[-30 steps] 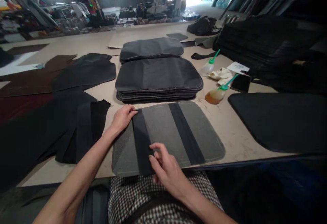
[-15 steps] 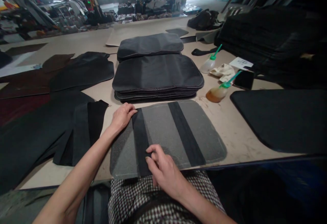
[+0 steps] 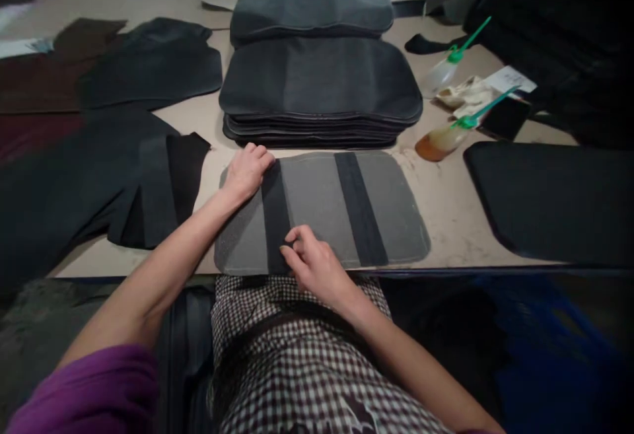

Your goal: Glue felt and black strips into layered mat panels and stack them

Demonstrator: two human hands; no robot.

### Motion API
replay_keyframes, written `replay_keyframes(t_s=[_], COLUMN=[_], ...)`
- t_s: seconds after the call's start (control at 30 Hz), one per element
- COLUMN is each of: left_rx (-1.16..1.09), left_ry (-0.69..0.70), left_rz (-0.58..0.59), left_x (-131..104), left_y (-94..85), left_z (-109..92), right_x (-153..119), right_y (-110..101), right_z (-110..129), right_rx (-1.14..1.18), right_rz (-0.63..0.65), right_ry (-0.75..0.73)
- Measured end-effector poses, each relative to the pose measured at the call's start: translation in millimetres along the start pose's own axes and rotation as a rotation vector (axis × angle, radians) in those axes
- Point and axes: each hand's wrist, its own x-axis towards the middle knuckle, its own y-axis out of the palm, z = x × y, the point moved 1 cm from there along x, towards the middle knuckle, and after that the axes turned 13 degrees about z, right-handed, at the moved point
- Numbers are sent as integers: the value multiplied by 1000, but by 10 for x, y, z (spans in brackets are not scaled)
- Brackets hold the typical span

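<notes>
A grey panel point(image 3: 317, 222) with rounded corners lies flat at the table's near edge, crossed by two dark strips. My left hand point(image 3: 249, 171) rests at its far left edge, fingers bent and together, the tips on the far end of the left black strip point(image 3: 276, 209). Over the near part of that same strip is my right hand point(image 3: 314, 262). Its fingers are curled and the thumb comes close to the index finger; whatever is between them is too dark to make out. The right black strip point(image 3: 361, 213) lies untouched by either hand.
Behind the panel stand two stacks of black panels, a nearer stack point(image 3: 317, 84) and a farther stack point(image 3: 312, 8). To the right are a bottle of amber liquid point(image 3: 436, 143), a clear bottle point(image 3: 440, 76), a cloth point(image 3: 463, 96) and a black panel point(image 3: 549, 203). Dark sheets point(image 3: 74, 183) spread leftward.
The view has tilted down, bringing the checked apron and a purple sleeve into sight. Both hands keep nearly the same places on the panel.
</notes>
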Motion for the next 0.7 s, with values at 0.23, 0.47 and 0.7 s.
replay_keyframes(t_s=[0.23,0.47,0.7], left_rx=[47,34,5], left_ry=[25,8,6], left_rz=[46,22,35], left_x=[-141,-310,-354], left_y=[-28,15,7], left_z=[-86,-140,-168], right_x=[5,-2,22], right_y=[46,112,226], right_z=[41,106,115], right_rx=[-190,-114,-462], right_rz=[42,20,21], right_ry=[14,-19,73])
